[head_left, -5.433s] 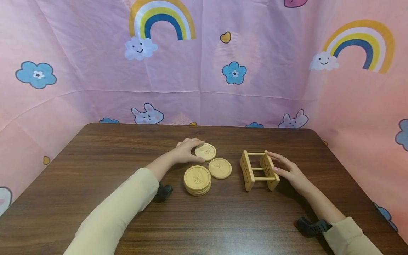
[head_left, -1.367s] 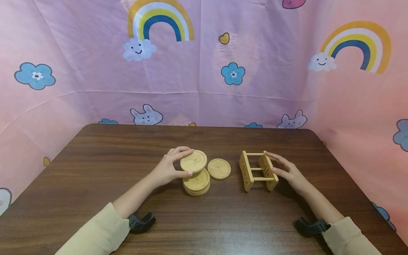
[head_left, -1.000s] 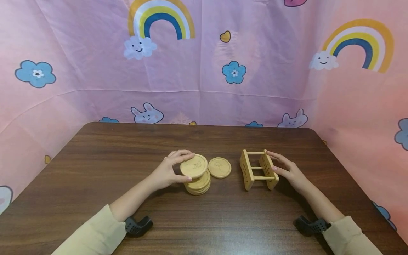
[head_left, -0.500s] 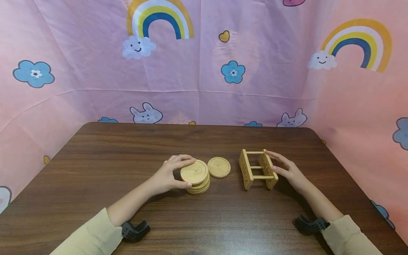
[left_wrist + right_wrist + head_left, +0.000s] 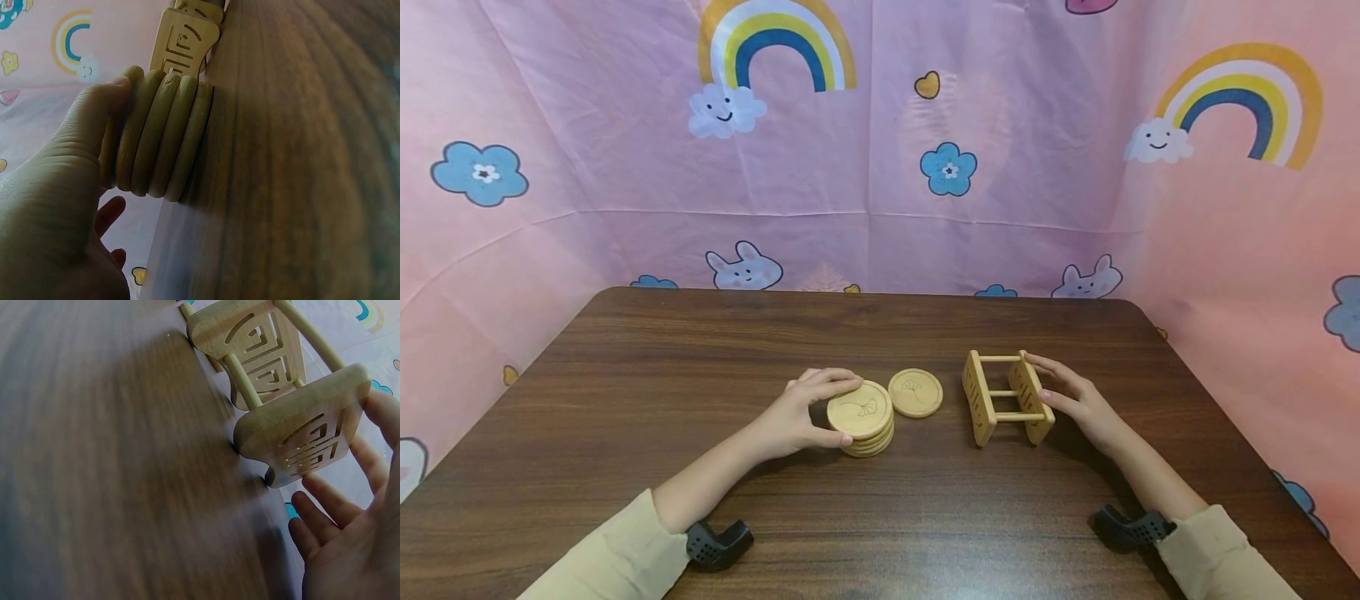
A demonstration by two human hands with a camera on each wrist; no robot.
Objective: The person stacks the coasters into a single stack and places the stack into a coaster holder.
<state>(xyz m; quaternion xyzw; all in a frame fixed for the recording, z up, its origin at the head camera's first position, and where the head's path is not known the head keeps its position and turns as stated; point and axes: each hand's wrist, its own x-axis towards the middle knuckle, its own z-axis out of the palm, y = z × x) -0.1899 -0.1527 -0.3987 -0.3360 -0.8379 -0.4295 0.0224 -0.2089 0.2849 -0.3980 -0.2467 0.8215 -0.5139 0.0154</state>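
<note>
My left hand (image 5: 801, 412) pinches the rim of the round wooden coaster (image 5: 859, 409) between thumb and fingers. That coaster, marked with a ginkgo leaf, lies on top of a stack of coasters (image 5: 164, 137), slightly off to the left of those beneath. Beside the stack, one more coaster (image 5: 916, 393) lies flat on the table. A wooden coaster rack (image 5: 1018, 417) with two cut-out end panels joined by rods stands to the right. The right hand (image 5: 1086, 408) rests its relaxed fingertips against the rack's right panel (image 5: 312, 434), not wrapped round it.
The dark wooden table (image 5: 880, 525) extends around the coasters and rack. A pastel cloth (image 5: 1037, 125) with rainbows and rabbits hangs behind the table and along its sides. Black devices (image 5: 718, 546) are worn on both wrists.
My left hand has brought a coaster from the back of the table toward me and lowered it onto the stack. The right hand and rack have stayed in place.
</note>
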